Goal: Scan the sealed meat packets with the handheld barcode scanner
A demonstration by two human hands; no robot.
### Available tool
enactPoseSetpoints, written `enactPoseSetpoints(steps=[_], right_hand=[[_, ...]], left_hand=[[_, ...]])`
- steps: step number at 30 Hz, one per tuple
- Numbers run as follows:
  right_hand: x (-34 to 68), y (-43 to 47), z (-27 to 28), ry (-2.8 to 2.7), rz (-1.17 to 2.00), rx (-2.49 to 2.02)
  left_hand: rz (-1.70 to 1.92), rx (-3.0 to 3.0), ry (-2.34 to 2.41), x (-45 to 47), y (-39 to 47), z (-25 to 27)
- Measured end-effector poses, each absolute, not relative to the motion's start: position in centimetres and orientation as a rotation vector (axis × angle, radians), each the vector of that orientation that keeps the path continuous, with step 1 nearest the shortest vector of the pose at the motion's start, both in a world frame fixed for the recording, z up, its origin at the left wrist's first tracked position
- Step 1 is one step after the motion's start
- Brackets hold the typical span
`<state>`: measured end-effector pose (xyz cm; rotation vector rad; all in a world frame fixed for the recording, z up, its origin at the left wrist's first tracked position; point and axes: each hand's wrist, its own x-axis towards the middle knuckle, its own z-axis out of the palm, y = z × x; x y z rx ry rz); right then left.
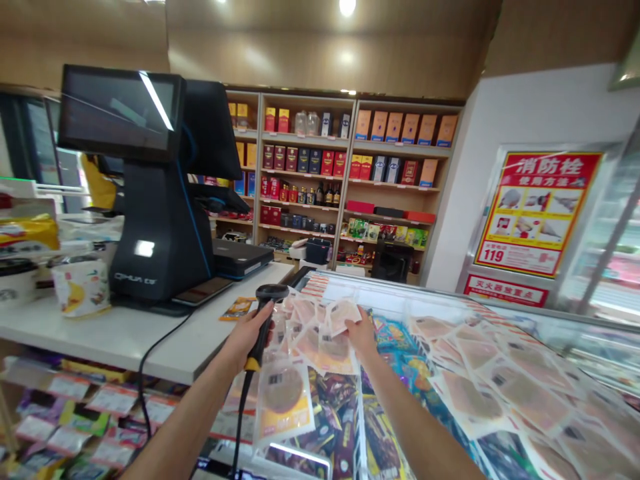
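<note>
My left hand (255, 332) is wrapped round the grip of a black and yellow barcode scanner (273, 292), its head pointing up and its cable hanging down. To the right of it, my right hand (361, 331) pinches the edge of a clear flat packet (342, 316) with a pale label. Beneath both hands lies a pile of similar packets (320, 350), some showing barcodes. One packet with a yellow lower edge (285, 397) hangs nearer to me, below the scanner. Many more packets (505, 380) are spread over the freezer top to the right.
A black point-of-sale terminal (160, 220) stands on the white counter (170, 337) at left, beside a phone (204, 291) and a paper cup (83, 287). Wrapped goods (345, 413) fill the freezer below. Shelves of boxes (305, 160) line the back wall.
</note>
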<state>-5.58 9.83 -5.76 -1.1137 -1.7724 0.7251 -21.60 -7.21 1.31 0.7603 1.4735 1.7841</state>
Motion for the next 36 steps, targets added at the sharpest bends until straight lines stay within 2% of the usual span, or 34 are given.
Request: enactPoseSetpoints(steps=[8,12,17,27,36], right_hand=[[-7.1,9.0,-5.2,-1.958,0.395,-1.444],[-6.6,9.2,-5.7,-2.037,0.357,-1.460],[-1.7,10.1,-6.1,-2.080,0.266,-1.444],[13.9,7.8,-6.8,-2.217,-0.170,-1.630],[13.8,8.2,-8.1,-2.308,-0.213,-1.618]], left_hand=[[1.765,0.736,1.455,-21.8,-7.3,0.7],[1.716,0.775,1.413,-20.2,-6.8,0.6],[1.618,0.824,1.371,-17.8,-5.7,0.4],[1.467,0.889,1.355,-13.2,-3.0,-0.3],[1.423,1.001,1.311,-11.3,-2.5,-0.4]])
